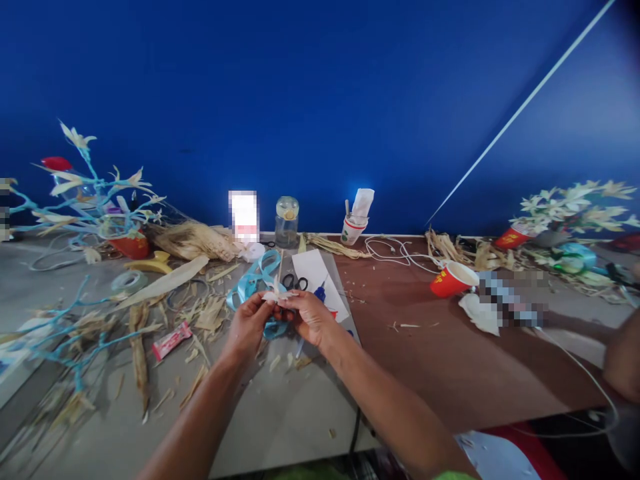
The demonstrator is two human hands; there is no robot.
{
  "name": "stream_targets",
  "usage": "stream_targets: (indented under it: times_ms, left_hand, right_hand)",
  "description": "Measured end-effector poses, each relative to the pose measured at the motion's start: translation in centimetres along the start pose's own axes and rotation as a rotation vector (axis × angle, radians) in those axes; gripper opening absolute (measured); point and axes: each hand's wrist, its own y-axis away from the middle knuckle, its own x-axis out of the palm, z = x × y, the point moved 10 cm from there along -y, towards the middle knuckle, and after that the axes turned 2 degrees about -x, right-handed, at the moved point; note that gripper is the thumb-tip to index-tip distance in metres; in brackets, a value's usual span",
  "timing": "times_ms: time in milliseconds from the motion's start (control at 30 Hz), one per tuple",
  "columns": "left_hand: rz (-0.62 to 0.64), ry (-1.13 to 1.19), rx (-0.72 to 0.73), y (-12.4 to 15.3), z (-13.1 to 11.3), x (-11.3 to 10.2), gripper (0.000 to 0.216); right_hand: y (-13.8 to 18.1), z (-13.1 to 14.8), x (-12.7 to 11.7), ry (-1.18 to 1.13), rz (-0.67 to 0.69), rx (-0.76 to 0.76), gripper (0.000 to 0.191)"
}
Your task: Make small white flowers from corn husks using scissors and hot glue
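Note:
Between the fingertips of my left hand [254, 320] and my right hand [309, 315] is a small pale flower made of husk-like petals [274, 295]. Both hands pinch it, one from each side, above the grey table. Light blue ribbon [257, 273] lies in loops just behind the hands. Black-handled scissors [295, 283] rest beyond my right fingers, by a white sheet of paper [313, 267]. A blue tool [321, 291], partly hidden, lies on that paper. Dried husk scraps [210, 317] are scattered left of my hands.
Blue-wrapped branches with pale flowers [95, 187] stand at the left. A roll of tape [129, 283] and a pink wrapper [172, 340] lie nearer. At the back are a glass jar [287, 223] and a paper cup [353, 230]. A red cup [453, 279] and another person's arm [623, 353] are right.

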Motion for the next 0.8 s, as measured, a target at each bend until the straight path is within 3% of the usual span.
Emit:
stream_targets:
  times_ms: [133,400,633,800]
  left_hand:
    - [-0.082,0.013,0.051,0.0,-0.6,-0.8,0.02]
    - [-0.124,0.004,0.053,0.5,-0.7,-0.5,0.026]
    - [-0.133,-0.026,0.086,0.6,-0.8,-0.1,0.023]
    - [-0.16,-0.007,0.051,0.6,-0.2,-0.5,0.025]
  right_hand:
    - [0.7,1.4,0.9,0.114,0.041,-0.155,0.012]
    - [3.1,4.9,1.1,0.757,-0.222,-0.628,0.011]
    - [3.1,5.2,0.6,0.877,-0.292,-0.612,0.011]
    - [3.4,5.2,1.3,0.852,-0.213,-0.617,0.014]
